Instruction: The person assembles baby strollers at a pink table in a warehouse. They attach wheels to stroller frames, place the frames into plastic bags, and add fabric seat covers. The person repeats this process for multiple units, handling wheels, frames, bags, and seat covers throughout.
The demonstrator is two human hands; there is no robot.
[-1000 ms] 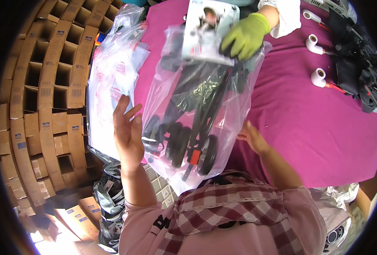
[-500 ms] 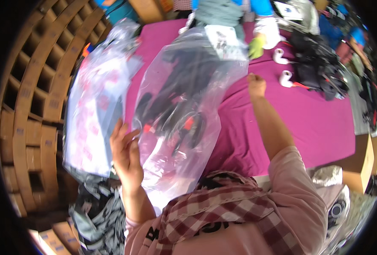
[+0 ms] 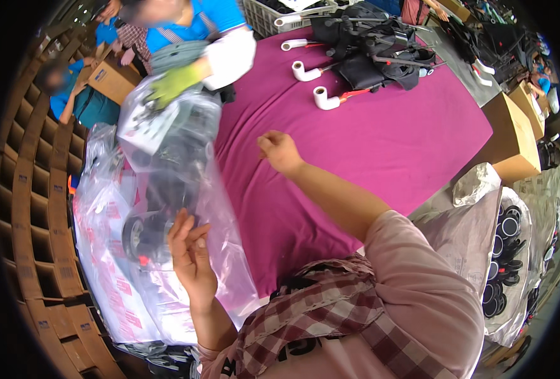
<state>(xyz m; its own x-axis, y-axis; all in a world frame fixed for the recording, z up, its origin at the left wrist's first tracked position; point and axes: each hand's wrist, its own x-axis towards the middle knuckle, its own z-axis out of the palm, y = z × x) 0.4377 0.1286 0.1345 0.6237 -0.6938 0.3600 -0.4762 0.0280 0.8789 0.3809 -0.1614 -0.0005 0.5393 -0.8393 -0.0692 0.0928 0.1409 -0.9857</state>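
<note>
A clear plastic bag point(image 3: 226, 252) with a dark, wheeled folded frame point(image 3: 166, 186) inside lies along the left of the table. My left hand point(image 3: 193, 259) is over the bag's near part, fingers spread and holding nothing; whether it touches the film I cannot tell. At the bag's far end a co-worker's yellow-green gloved hand point(image 3: 172, 85) rests on the plastic, by a printed sheet point(image 3: 144, 129). My right hand point(image 3: 280, 151) is above the magenta cloth point(image 3: 356, 158), right of the bag, its fingers curled closed with nothing seen in them.
Black folded frames point(image 3: 368, 63) with white curved tube ends lie at the table's far side. Red-printed plastic packages point(image 3: 103, 252) are at left, beside stacked cartons point(image 3: 24, 221). An open carton point(image 3: 514, 139) and a sack of black wheels point(image 3: 504, 252) stand at right. Co-workers are beyond.
My view has turned to the right. The bag with the frame has shifted left onto the printed packages, the co-worker's gloved hand with it. My right hand is now apart from the bag.
</note>
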